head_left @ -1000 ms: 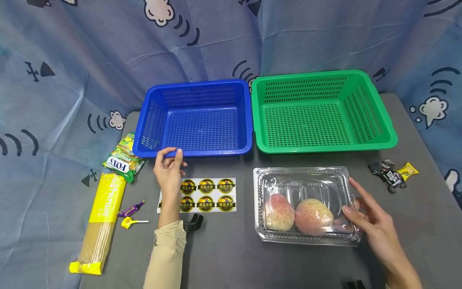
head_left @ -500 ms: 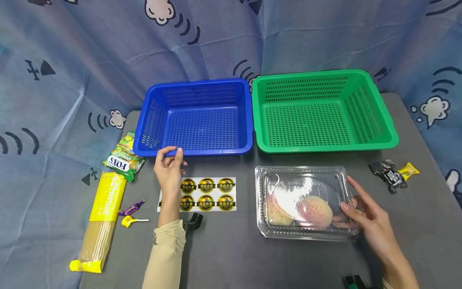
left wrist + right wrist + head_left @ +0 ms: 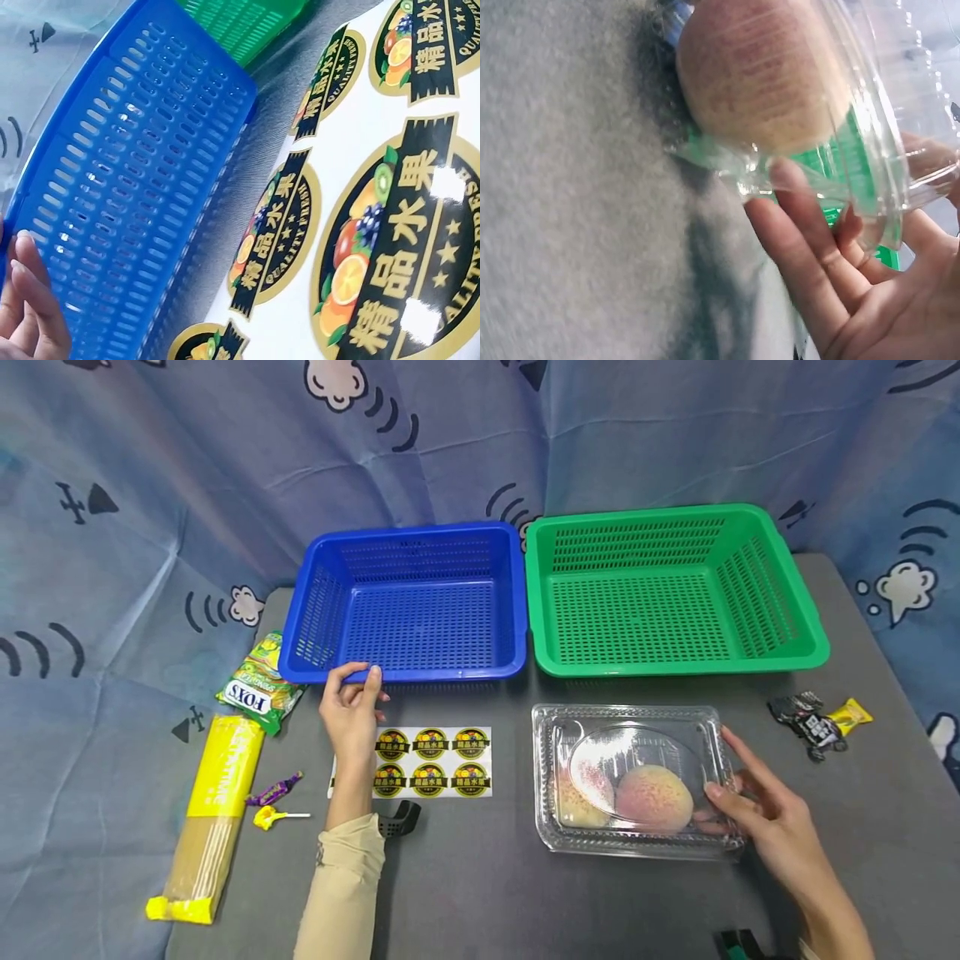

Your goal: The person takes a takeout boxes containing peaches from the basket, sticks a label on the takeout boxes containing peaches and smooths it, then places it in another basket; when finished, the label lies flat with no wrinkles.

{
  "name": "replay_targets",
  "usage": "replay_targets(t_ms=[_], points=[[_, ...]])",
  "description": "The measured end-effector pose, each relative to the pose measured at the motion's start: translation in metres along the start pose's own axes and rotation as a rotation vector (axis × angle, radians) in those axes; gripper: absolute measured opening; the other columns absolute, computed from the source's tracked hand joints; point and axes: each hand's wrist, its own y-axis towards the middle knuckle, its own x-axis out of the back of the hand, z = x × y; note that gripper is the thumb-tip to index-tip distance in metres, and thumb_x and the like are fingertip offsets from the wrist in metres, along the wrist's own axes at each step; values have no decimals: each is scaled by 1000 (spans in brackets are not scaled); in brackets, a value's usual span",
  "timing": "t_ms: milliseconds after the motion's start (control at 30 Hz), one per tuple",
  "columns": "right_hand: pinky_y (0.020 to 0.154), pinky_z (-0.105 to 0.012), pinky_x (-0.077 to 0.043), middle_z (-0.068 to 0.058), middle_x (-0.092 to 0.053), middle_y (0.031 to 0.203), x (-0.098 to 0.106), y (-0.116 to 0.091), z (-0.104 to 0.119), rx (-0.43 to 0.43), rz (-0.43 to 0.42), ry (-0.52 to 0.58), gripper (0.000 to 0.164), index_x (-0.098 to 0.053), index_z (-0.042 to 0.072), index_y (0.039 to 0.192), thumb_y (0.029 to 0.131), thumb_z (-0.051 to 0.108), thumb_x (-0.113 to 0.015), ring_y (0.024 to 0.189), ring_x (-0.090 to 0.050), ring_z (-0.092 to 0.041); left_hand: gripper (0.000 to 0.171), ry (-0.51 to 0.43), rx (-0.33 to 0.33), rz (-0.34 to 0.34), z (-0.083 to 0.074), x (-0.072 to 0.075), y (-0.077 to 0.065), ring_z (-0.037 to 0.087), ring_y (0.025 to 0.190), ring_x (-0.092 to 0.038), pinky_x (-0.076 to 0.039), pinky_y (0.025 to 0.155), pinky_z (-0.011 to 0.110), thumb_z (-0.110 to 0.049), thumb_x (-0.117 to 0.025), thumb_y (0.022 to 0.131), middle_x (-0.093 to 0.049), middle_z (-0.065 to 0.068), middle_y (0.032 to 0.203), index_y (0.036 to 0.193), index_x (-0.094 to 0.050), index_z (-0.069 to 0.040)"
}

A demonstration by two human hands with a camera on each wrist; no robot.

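My left hand point(image 3: 351, 714) pinches the front rim of the blue plastic basket point(image 3: 420, 675), with the thumb on the rim and fingers below it. The left wrist view shows those fingertips point(image 3: 30, 274) against the basket's slotted wall point(image 3: 135, 172). With my right hand point(image 3: 776, 814) I grip the right side of a lidded clear plastic box point(image 3: 630, 714). Two peaches point(image 3: 654, 799) lie inside it. Seen from the right wrist, fingers point(image 3: 795, 247) support the clear box point(image 3: 881, 150) from below, close to one peach point(image 3: 761, 75).
Beside the blue basket stands a green basket point(image 3: 637, 667). A sheet of round fruit stickers point(image 3: 450, 764) lies below my left hand. Left of it are a snack bag point(image 3: 262, 685), a noodle pack point(image 3: 210, 818), a purple candy point(image 3: 275, 789) and a lollipop point(image 3: 277, 817). Wrapped candies point(image 3: 817, 724) lie far right.
The clear box has tilted slightly in my right hand, its near edge shifting away from me, and glare now crosses its lid. My left hand stays on the blue basket's rim.
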Motion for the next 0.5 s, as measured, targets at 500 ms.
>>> replay_targets(t_ms=[500], points=[[84,0,-35,22,-45,140,-16,-4,14,206,-323,-656,89,-46,29,162,86,6,-88,112,-41,22,36,87,-5,-10,-3,24,-9,15,79,-69,-52,53,21,-21,-71,104,-73,-7,91,138,-67,-12]])
